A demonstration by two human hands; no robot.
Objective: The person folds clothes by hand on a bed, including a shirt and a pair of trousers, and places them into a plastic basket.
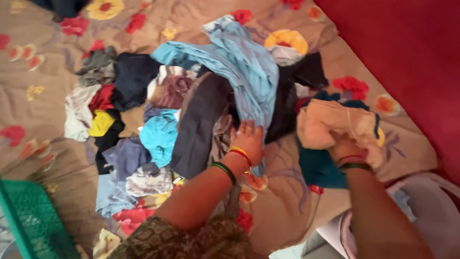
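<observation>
1. My left hand lies flat and open, fingers spread, pressed on the lower end of the blue shirt; it grips nothing that I can see.
2. My right hand is mostly hidden under the peach cloth, bunched up over it. It looks closed around a fold of that cloth, though the fingers themselves do not show.
3. The blue shirt drapes over the top of the clothes pile in the middle of the bed, running from the far side down to my left hand.
4. The peach cloth is lifted just right of the pile, above a teal garment.
5. Both look light, soft and limp. I judge they will sag and drag neighbours along, so a pinch at a hem or collar should serve better than a flat palm.
6. A green basket sits at the lower left, well apart from both hands.
7. Red fabric fills the right side.
</observation>
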